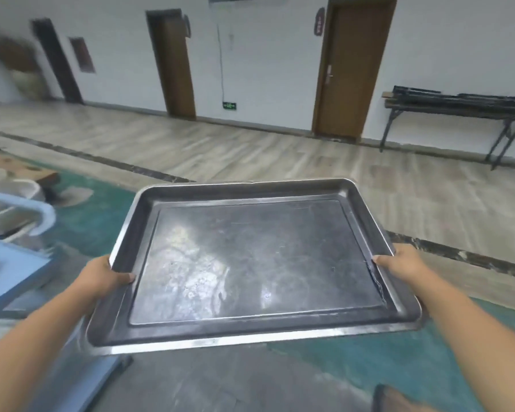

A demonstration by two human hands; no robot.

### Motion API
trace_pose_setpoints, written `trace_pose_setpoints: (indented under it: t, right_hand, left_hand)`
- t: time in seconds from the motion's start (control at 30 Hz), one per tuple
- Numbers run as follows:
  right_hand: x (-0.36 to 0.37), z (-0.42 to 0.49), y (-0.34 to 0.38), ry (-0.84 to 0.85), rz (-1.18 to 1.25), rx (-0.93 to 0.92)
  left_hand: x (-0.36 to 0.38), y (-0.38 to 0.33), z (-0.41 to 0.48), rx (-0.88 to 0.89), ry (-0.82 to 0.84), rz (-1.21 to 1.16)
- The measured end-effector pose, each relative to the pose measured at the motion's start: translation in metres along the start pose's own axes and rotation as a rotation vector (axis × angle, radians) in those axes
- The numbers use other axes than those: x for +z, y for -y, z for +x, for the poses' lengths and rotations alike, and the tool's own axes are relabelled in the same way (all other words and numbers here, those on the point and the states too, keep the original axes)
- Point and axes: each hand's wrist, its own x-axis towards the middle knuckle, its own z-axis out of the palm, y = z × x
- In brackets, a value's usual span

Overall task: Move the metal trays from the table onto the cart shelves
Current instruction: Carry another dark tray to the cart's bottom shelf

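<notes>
A large rectangular metal tray with a dark, scratched bottom and shiny rim hangs level in the air in front of me. My left hand grips its left rim, thumb over the edge. My right hand grips the right rim the same way. The tray is empty. A blue cart shows at the left edge, partly cut off; its shelves are mostly out of view.
A dark grey surface lies below the tray. Green and wooden floor stretches ahead to a white wall with brown doors. A folding table loaded with dark flat items stands at far right. White and blue chairs crowd the left.
</notes>
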Motion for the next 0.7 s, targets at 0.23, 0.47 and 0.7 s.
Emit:
trace_pose_setpoints:
  t: [0.23,0.47,0.7]
  right_hand:
    - [0.138,0.019,0.094,0.303,-0.088,-0.261]
    - [0.254,-0.037,0.190,0.453,-0.181,-0.440]
    - [0.378,-0.109,0.262,0.619,-0.224,-0.591]
  left_hand:
    - [-0.088,0.114,-0.088,-0.287,-0.270,-0.037]
    - [-0.155,0.208,-0.166,-0.493,-0.444,-0.056]
    - [-0.205,0.312,-0.207,-0.634,-0.596,-0.174]
